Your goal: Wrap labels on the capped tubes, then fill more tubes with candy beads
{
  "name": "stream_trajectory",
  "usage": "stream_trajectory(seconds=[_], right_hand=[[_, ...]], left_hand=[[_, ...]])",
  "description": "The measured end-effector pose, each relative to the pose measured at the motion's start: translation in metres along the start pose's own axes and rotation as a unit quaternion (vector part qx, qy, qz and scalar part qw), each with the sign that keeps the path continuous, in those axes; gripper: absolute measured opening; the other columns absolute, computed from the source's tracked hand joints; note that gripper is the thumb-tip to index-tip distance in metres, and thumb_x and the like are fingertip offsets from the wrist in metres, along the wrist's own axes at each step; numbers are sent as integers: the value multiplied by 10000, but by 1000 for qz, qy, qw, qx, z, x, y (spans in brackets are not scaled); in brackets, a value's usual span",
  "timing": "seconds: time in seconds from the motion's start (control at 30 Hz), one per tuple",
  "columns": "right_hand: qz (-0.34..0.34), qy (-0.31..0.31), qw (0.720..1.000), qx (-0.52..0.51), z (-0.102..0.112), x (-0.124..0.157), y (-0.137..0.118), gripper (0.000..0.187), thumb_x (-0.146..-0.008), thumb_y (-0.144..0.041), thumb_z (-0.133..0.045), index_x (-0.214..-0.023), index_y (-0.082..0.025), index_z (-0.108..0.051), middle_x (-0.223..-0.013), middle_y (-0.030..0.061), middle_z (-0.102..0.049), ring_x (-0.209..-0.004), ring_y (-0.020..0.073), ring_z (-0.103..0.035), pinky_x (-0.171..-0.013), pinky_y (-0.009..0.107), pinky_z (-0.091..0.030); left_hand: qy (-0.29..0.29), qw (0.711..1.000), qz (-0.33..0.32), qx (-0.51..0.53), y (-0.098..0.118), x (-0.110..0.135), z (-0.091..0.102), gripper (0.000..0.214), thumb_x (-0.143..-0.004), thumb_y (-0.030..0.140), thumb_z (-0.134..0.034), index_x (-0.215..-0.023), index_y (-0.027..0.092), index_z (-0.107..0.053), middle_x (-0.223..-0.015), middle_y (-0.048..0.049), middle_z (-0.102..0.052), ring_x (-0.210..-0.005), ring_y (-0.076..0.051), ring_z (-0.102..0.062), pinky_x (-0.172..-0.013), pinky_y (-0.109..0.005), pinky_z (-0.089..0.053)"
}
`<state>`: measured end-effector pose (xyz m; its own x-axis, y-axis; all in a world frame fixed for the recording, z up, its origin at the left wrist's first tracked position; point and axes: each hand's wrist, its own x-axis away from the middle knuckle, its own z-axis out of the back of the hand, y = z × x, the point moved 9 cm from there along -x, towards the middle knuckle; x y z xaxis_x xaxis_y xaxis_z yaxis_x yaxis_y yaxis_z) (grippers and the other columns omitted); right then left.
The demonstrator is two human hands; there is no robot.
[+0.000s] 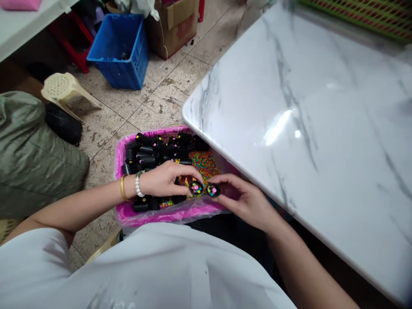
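Note:
My left hand (170, 179) pinches a small round black cup (196, 188) with colored beads in it. Beside it, my right hand (243, 197) grips a second black cup (213, 189), which also shows colored beads and a pink one in its mouth. The two cups are close together, their openings facing up toward me. Both hands are over a pink bin (135, 219) lined with clear plastic. Many loose colored beads (206, 162) lie in the bin, and several black cylindrical pieces (148, 159) are heaped on its left side. Part of the bin is hidden under the table corner.
A white marble-patterned table (244, 98) covers the right, with a green basket (363, 17) at its far edge. On the floor stand a blue crate (137, 56), a cardboard box (178, 28) and a cream stool (61, 88). A grey-green sack (38, 159) rests at left.

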<state>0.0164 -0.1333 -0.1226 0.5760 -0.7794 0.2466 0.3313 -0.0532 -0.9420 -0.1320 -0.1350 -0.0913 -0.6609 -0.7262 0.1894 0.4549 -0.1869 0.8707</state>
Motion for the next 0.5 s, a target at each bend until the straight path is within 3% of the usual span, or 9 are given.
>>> stream_trajectory(seconds=[0.13,0.3,0.4,0.5], right_hand=[[20,19,999,-36,-5,12,-22,240,-836,-268,-697,-1066,-224,-641,-1022,53,-711,-904,193,-679,-819,332,-573],[72,48,995,-48,22,56,-73,222,-835,-215,-707,-1044,-251,-641,-1061,57,-703,-949,182,-683,-837,305,-572],[94,155,983,-14,78,84,-88,195,-797,-229,-746,-975,-249,-667,-1001,55,-694,-915,184,-671,-789,295,-563],[52,362,930,21,178,115,-71,246,-746,-290,-772,-958,-217,-670,-878,40,-684,-768,170,-653,-682,291,-546]], left_hand=[[28,999,2,24,14,7,4,305,-834,295,-670,-1114,175,-667,-1000,-51,-728,-907,-169,-670,-838,-269,-511],[86,991,-106,5,80,1,18,231,-824,200,-639,-1054,191,-653,-1055,-70,-704,-953,-171,-649,-871,-286,-515],[125,984,-126,-21,105,-23,31,204,-819,181,-636,-1014,230,-666,-959,-37,-686,-834,-141,-625,-742,-243,-510],[151,980,-127,-32,113,-81,46,189,-831,239,-622,-1013,237,-675,-809,9,-660,-681,-117,-577,-617,-226,-462]])
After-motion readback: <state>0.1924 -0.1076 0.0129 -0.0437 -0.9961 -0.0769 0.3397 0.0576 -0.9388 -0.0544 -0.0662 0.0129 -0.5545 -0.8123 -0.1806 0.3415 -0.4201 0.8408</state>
